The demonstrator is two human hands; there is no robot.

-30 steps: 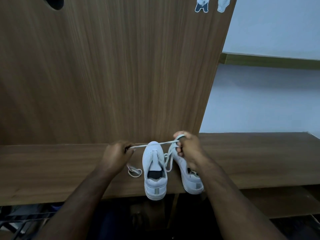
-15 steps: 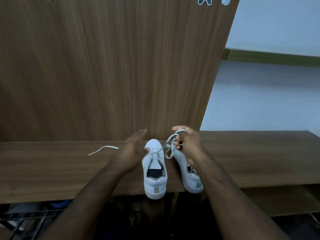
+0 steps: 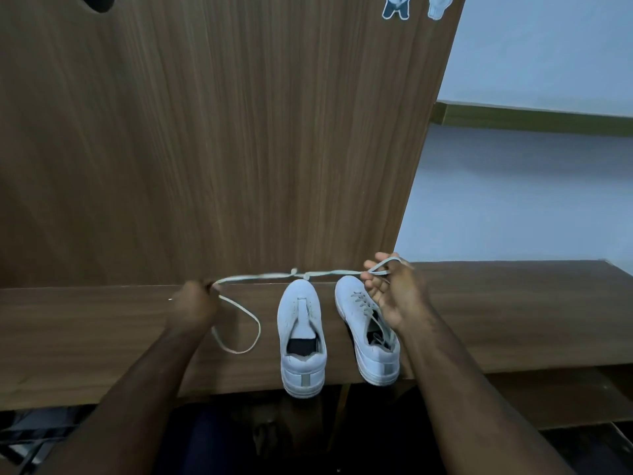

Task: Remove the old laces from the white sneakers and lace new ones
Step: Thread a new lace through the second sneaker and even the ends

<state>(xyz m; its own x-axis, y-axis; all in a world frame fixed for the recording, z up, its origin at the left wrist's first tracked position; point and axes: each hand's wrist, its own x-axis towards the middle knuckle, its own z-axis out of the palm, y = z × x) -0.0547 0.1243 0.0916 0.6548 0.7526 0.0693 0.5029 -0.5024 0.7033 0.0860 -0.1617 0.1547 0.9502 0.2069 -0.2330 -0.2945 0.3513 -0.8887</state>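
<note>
Head view, what do you have?

— Two white sneakers on a wooden bench (image 3: 513, 313), toes pointing away from the person, heels at the near edge. The left sneaker (image 3: 301, 337) has no lace in it; its tongue lies bare and the dark insole shows. The right sneaker (image 3: 366, 330) has a lace through its eyelets.

— And the hands?

— The left hand (image 3: 195, 305) is clenched around one part of a loose white lace (image 3: 267, 276), out to the left of the sneakers. The right hand (image 3: 394, 289) grasps the other part just above the toe of the right sneaker, with a small loop of lace sticking out over its fingers (image 3: 371, 281).

— How does the lace run?

— Stretched nearly level between the two hands, above the toes of both sneakers. There is a small knot or twist in it right over the toe of the left sneaker. From the left hand a slack tail drops onto the bench and curls round in a wide loop, near the left sneaker but not touching it.

— Anything behind?

— A tall wooden panel (image 3: 222, 132) stands upright at the back of the bench, with two small stickers (image 3: 397, 6) near its top edge. To the right of it is a pale wall (image 3: 531, 183) with a green ledge (image 3: 534, 120).
</note>
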